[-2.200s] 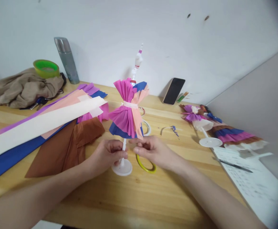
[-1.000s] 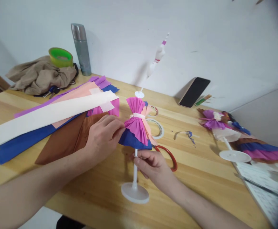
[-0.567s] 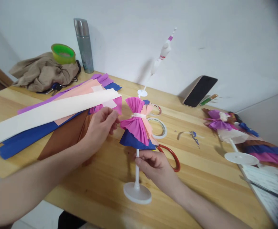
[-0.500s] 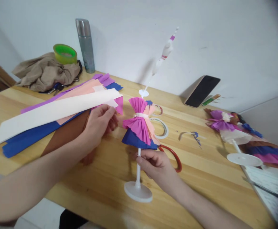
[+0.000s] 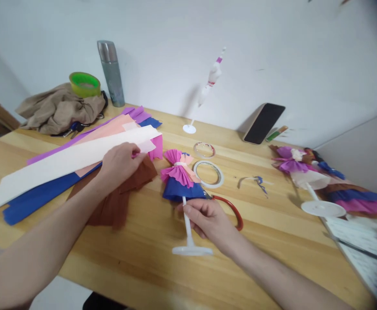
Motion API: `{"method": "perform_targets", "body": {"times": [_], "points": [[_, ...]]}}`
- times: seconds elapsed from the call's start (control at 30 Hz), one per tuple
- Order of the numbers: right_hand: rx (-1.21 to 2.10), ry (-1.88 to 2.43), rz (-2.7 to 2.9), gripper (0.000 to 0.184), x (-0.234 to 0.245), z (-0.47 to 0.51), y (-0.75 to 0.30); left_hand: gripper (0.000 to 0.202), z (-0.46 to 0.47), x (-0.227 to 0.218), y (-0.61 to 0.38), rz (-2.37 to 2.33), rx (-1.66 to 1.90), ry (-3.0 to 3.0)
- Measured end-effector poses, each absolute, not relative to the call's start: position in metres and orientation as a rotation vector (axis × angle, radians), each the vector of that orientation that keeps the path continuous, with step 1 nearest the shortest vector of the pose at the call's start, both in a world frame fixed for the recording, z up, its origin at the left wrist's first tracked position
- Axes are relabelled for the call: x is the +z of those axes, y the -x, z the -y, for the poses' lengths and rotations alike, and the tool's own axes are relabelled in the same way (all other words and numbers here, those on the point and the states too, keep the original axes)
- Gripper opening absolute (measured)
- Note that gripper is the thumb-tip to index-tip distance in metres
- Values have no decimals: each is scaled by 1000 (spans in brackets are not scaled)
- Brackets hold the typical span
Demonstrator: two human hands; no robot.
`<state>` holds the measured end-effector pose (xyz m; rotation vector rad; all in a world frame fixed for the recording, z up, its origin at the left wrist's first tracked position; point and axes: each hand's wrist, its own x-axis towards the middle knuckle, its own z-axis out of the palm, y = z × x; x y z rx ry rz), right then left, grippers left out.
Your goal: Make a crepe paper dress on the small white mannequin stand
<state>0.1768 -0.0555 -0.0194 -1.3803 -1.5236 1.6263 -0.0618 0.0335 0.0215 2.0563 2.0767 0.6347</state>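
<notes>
My right hand [image 5: 204, 217] pinches the white stem of a small paper doll-like figure on a stand [image 5: 180, 174]. Its pleated crepe paper is magenta and peach above a blue skirt, tied with a white band. The round white base [image 5: 192, 251] is tilted, seen nearly edge-on. My left hand [image 5: 121, 160] rests over a fanned pile of crepe paper, its fingers curled beside the white strip [image 5: 62, 161] and above the brown sheet [image 5: 110, 206]. What those fingers pinch, if anything, is hidden. Scissors with a red handle [image 5: 232, 209] lie behind my right hand.
Two tape rolls [image 5: 222, 174] lie beyond the figure. Farther back stand a white figure [image 5: 211, 79], a phone [image 5: 264, 123] and a flask [image 5: 111, 73]. A brown cloth [image 5: 59, 107] with green tape [image 5: 84, 84] sits left. More paper figures [image 5: 300, 165] lie right.
My left hand has moved left onto the paper pile. My right hand still holds the figure's stem, and the figure has tilted, its base now more edge-on.
</notes>
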Motion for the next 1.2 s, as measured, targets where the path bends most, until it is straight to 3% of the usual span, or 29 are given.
{"method": "perform_targets", "body": {"times": [0.13, 0.4, 0.6, 0.73, 0.87, 1.03, 1.13, 1.2], "points": [[1629, 1424, 1616, 42, -13, 55, -175, 32, -33, 19, 60, -2022, 293, -2147], [1457, 1418, 2034, 21, 10, 61, -175, 14, -41, 11, 74, -1851, 756, -2126], [1231, 1374, 2116, 34, 30, 56, -192, 10, -23, 38, 64, -1630, 1105, -1792], [1333, 1257, 1764, 26, 48, 45, -201, 12, -12, 55, 52, -1315, 1162, -1579], [1428, 1121, 1524, 47, 57, 24, -197, 15, -15, 76, 34, -1172, 1116, -1593], [1650, 855, 1362, 47, 69, -11, -177, 17, -31, 109, 3, -1078, 1173, -1635], [1576, 784, 1321, 41, 82, -26, -174, 20, -39, 121, -13, -1063, 1259, -1569], [1462, 792, 1323, 47, 87, -31, -176, 21, -43, 124, -19, -1043, 1317, -1495]]}}
